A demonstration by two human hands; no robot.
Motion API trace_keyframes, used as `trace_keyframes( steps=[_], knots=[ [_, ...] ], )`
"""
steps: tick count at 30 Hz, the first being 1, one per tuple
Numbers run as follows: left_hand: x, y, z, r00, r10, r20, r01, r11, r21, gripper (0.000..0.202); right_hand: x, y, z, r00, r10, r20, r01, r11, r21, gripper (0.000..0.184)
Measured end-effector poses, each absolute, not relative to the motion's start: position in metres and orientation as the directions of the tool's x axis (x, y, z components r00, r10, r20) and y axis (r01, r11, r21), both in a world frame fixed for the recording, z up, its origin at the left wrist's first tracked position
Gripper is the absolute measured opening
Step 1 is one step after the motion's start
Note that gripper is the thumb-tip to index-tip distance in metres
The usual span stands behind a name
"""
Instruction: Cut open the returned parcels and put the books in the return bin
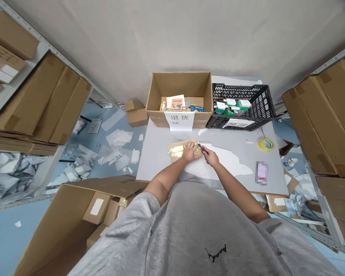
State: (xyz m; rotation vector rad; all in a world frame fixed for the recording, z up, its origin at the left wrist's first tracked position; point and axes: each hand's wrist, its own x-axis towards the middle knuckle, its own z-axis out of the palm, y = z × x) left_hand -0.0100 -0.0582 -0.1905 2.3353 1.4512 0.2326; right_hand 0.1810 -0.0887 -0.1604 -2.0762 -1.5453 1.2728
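My left hand (191,151) presses down on a flat kraft-paper packet with gold foil (176,151), which lies on the grey table (166,161). My right hand (210,156) grips a red and black utility knife (203,149) at the packet's right end. The blade tip is hidden at the packet, so I cannot tell whether it cuts in. The two hands are close together, nearly touching.
An open cardboard box (179,96) labelled with a paper sign holds assorted items. A black plastic crate (241,107) holds green and white packages. A yellow tape roll (266,144) and a pixelated object (262,173) lie on the table. Cardboard-laden shelves stand on both sides; paper litters the floor.
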Motion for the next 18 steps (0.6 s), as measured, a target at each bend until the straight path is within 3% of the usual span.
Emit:
trace_keyframes(
  steps=[8, 18],
  knots=[
    [-0.011, -0.059, -0.194, 0.460, 0.887, -0.031, 0.821, -0.412, 0.396, 0.065, 0.191, -0.103, -0.159, 0.047, 0.915, -0.401, 0.808, -0.271, -0.523, 0.046],
    [-0.009, -0.061, -0.189, 0.476, 0.879, -0.032, 0.811, -0.424, 0.404, 0.061, 0.188, -0.111, -0.158, 0.093, 0.897, -0.432, 0.772, -0.339, -0.537, 0.047]
  ],
)
